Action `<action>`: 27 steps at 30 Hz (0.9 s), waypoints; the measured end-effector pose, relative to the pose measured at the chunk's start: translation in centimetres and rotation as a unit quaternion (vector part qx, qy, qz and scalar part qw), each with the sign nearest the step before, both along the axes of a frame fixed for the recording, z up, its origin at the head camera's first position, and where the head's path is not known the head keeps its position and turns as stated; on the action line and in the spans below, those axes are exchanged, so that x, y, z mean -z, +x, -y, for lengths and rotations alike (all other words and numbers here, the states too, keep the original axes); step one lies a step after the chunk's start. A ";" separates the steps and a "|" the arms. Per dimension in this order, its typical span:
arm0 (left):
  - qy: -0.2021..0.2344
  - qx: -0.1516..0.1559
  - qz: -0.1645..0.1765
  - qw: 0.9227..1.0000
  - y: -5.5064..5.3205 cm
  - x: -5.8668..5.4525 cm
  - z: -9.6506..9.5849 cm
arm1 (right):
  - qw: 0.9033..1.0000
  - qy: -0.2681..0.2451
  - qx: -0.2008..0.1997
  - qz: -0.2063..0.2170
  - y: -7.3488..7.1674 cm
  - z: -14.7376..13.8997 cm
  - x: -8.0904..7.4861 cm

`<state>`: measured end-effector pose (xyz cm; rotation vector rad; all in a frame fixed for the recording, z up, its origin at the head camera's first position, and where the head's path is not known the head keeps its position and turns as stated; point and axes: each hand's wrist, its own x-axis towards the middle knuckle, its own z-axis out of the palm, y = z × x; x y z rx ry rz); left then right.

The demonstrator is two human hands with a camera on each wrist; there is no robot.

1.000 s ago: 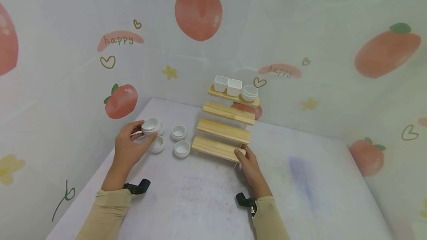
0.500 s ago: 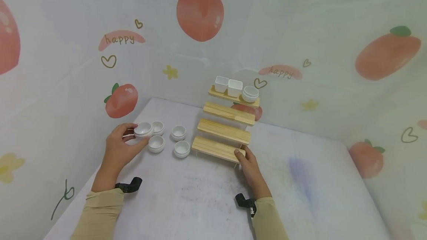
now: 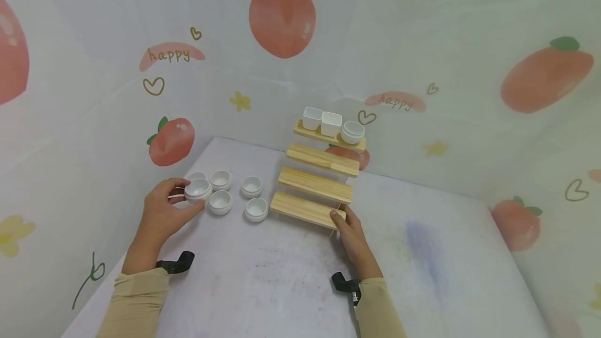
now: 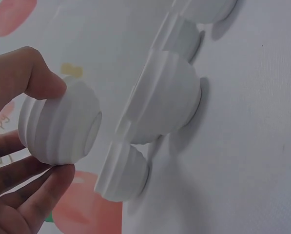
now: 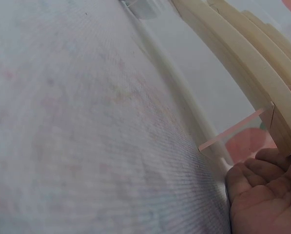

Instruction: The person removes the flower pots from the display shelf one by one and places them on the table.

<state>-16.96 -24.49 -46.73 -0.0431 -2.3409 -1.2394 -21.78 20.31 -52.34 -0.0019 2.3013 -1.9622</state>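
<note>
My left hand (image 3: 161, 212) pinches a round white bowl (image 3: 197, 192) between thumb and fingers. In the left wrist view the held bowl (image 4: 62, 124) hangs tilted, apart from the bowls on the table. One white bowl (image 3: 196, 176) shows partly behind it; to its right stand a back bowl (image 3: 220, 180) and a front bowl (image 3: 220, 203). At the right end of the lowest board (image 3: 302, 208) of a wooden stepped rack, my right hand (image 3: 355, 236) grips the board, thumb on top. The right wrist view shows its curled fingers (image 5: 267, 168) beneath the board, beside a clear support.
Two more white bowls, a back one (image 3: 251, 186) and a front one (image 3: 256, 209), stand left of the rack. Its top board (image 3: 305, 132) carries two square white cups (image 3: 331, 125) and a round bowl (image 3: 352, 132). Patterned cloth walls (image 3: 451, 134) border the white table (image 3: 263, 286).
My left hand has moved left and slightly toward me with the bowl, uncovering the bowls behind it. The right hand stays on the rack's lowest board.
</note>
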 end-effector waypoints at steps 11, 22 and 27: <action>-0.007 0.012 0.030 0.999 0.3 0.1 0.5 | 1.000 0.008 0.005 0.009 0.0 0.0 0.0; -0.012 0.014 0.080 0.997 0.4 0.3 0.9 | 1.000 0.011 0.000 0.006 0.1 0.0 0.0; -0.016 0.011 0.091 0.996 0.5 0.3 1.0 | 1.000 0.011 0.000 0.004 0.1 0.0 -0.2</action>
